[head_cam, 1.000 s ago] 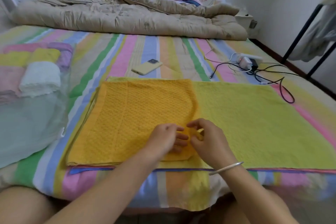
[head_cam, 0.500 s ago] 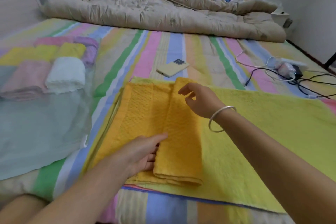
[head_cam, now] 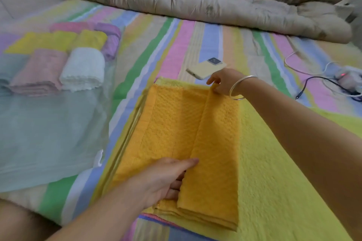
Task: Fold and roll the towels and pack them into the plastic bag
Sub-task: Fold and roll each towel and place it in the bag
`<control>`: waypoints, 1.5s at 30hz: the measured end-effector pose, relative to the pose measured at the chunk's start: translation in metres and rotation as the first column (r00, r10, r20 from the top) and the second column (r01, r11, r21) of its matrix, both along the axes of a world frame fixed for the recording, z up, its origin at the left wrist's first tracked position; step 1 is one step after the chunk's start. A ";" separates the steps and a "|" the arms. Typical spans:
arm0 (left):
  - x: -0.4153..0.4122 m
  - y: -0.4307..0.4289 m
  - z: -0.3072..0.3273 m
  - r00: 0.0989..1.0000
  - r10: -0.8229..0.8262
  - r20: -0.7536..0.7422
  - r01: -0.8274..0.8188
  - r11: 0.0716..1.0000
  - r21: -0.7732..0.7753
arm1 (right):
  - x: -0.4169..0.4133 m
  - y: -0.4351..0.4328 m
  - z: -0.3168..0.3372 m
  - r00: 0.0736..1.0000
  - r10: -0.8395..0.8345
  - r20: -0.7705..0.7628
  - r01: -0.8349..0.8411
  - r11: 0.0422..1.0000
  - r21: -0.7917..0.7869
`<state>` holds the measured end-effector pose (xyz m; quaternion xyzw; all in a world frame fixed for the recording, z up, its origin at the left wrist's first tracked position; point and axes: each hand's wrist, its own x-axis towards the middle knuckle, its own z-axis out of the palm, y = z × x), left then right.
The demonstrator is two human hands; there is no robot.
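Note:
An orange towel (head_cam: 195,135) lies on a spread yellow-green towel (head_cam: 274,182) on the striped bed, its right part folded over to the left. My left hand (head_cam: 166,178) lies near the front, fingers slipped under the folded flap's edge. My right hand (head_cam: 225,82), with a silver bangle, pinches the flap's far corner. The clear plastic bag (head_cam: 49,133) lies at the left, holding several rolled towels, among them a white roll (head_cam: 82,70) and a pink roll (head_cam: 39,72).
A cream phone (head_cam: 205,68) lies just beyond the towels. A beige quilt (head_cam: 195,0) is heaped across the far side of the bed. Cables and a charger (head_cam: 346,76) lie at the right.
Both hands pinched the orange towel's near edge a second ago. The right part has since been folded leftward; my right hand has moved to the far corner, my left stays at the near end.

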<state>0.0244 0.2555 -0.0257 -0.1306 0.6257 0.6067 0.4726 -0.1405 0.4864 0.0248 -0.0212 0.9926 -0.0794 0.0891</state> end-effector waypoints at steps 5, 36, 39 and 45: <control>0.013 0.002 -0.008 0.962 -0.007 -0.274 -0.022 0.995 -0.101 | 0.006 -0.006 0.000 0.985 -0.074 -0.155 0.083 0.995 0.047; 0.029 -0.095 0.010 0.319 -0.636 -0.703 -0.415 0.573 -0.706 | -0.013 -0.152 -0.032 0.928 -0.142 -0.343 0.077 0.977 -0.197; 0.030 -0.091 0.017 0.289 -0.715 -0.637 -0.448 0.487 -0.750 | 0.012 -0.135 -0.035 0.946 -0.019 -0.323 0.001 0.998 -0.056; 0.051 -0.073 0.020 0.092 -0.741 -0.666 -0.519 0.535 -0.667 | 0.123 -0.122 -0.064 0.981 0.165 -0.103 -0.159 0.985 0.062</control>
